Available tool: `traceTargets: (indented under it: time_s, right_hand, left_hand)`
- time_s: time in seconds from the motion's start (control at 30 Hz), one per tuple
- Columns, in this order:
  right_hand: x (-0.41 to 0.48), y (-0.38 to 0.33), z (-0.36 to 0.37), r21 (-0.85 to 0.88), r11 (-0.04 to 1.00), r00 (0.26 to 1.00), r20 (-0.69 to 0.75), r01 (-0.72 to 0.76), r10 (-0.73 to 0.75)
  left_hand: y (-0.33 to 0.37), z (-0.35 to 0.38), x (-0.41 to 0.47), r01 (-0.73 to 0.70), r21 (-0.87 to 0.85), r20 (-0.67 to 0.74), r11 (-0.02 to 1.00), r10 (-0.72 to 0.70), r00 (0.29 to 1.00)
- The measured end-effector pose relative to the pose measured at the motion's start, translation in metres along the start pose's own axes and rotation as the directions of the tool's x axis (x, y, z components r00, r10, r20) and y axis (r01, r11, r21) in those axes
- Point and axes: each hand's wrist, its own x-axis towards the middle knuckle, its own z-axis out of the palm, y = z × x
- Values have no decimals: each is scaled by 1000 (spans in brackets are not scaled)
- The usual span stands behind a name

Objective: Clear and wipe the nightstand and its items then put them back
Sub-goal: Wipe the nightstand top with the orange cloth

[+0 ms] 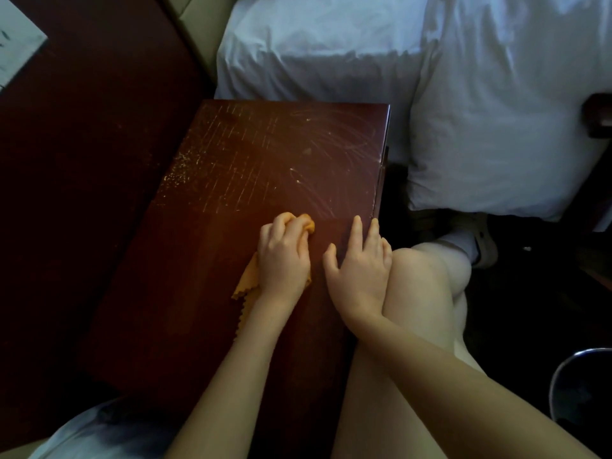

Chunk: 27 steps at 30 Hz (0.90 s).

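Wiping the table point(212, 293): left grip point(284, 256) squeezes the orange cloth point(247, 279), right grip point(359, 265) rests flat, holding nothing; next it should rub the marks point(331, 144) at 12 o'clock

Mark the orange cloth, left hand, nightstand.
orange cloth point(247, 279): head view, free tail below the hand.
left hand point(283, 260): head view, back of the hand.
nightstand point(265, 154): head view, bare scratched top.
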Motion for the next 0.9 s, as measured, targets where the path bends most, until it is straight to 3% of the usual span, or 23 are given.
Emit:
traceTargets:
  time_s: [0.07,0.13,0.4,0.6,0.77,0.83,0.9]
  right_hand:
    - [0,0,0,-2,1000,1000,-2,-2,2]
    - [0,0,0,-7,1000,1000,0,-3,3]
    - [1,1,0,-4,1000,1000,9,-1,1]
    - [0,0,-1,6,1000,1000,14,-5,5]
    - [1,0,0,26,1000,1000,14,-10,10]
    - [1,1,1,26,1000,1000,15,-7,6]
    - [2,1,1,23,1000,1000,13,-10,10]
  left_hand:
    - [-8,-5,-7,-108,-14,43,994,108,993]
    - [-17,-9,-12,-119,-5,47,993,119,992]
    - [-7,3,10,222,17,-126,975,-218,968]
    - [3,4,7,-27,1,19,1000,27,999]
    - [-17,-12,-6,-258,-24,129,966,259,957]
    - [-24,-14,-2,-232,-3,120,973,231,966]
    - [-23,-12,6,-96,7,77,995,95,992]
